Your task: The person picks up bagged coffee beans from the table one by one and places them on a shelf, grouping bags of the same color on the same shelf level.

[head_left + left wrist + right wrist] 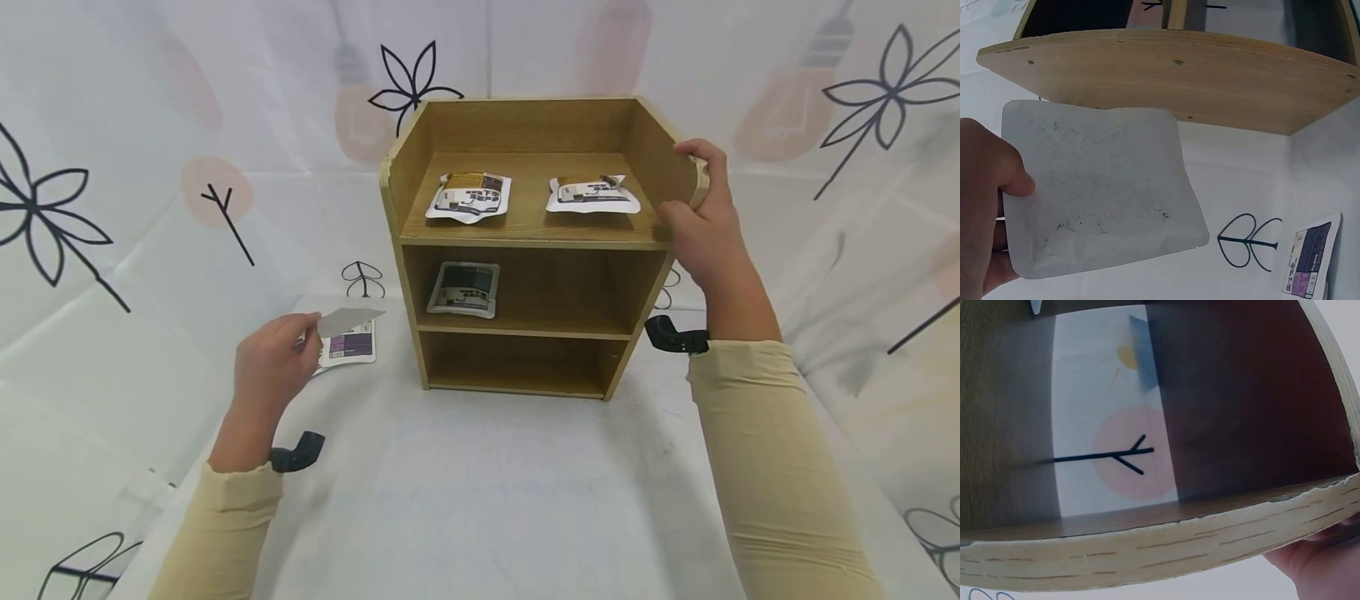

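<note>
My left hand (273, 362) pinches a flat white pouch (1097, 194) by one edge, to the left of a small wooden shelf (532, 243). Its plain, speckled side faces the left wrist camera. My right hand (708, 221) grips the upper right side panel of the shelf, with the thumb inside; in the right wrist view much of that hand is hidden by the panel. Two white printed pouches, one left (471, 198) and one right (592, 196), lie on the top level. A dark-fronted pouch (465, 289) sits at the left of the middle level.
Behind the left hand, a white-and-purple pouch (352, 343) lies on the white-covered table (480, 492), partly hidden. The shelf's bottom level (517, 367) is open at the front. A patterned white sheet (300, 108) hangs behind and at the sides.
</note>
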Demonstrator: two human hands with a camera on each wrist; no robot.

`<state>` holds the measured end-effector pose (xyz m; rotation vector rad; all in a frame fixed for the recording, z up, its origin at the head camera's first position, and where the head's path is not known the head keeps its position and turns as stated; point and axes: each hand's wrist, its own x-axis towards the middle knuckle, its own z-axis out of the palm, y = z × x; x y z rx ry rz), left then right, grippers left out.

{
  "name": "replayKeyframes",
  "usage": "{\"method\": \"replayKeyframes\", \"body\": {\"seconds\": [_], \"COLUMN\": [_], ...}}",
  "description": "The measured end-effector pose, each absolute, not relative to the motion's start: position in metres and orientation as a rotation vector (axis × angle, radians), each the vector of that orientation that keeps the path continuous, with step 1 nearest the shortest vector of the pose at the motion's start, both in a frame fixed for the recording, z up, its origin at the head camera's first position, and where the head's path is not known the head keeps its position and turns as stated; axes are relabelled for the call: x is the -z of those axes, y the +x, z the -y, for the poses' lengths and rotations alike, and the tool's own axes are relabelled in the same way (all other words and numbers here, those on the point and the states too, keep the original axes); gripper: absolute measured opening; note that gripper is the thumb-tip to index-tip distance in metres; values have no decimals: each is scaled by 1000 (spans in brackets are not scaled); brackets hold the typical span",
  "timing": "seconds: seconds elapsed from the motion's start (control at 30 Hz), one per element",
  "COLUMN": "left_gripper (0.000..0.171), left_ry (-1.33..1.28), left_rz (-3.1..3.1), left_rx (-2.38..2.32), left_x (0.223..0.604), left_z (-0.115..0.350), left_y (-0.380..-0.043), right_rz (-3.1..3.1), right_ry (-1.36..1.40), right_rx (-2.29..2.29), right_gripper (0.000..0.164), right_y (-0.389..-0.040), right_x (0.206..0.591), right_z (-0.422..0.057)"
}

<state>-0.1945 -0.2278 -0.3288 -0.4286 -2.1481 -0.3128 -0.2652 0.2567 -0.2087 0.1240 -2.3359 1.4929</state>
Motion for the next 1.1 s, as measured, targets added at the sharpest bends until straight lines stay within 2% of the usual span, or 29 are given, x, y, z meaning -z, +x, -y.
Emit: {"method": "replayKeyframes", "body": {"seconds": [1.1], "left_gripper": [16], "left_ry": [-611], "left_rz": [2063], "left_rx": [415], "left_x": [303], "left_z": [201], "left_y": [-165], "right_rz": [2298], "right_ry": [162], "right_rx": [-1520], "right_gripper": [64], "right_y": [-265], "right_x": [210], "right_z": [-255]}}
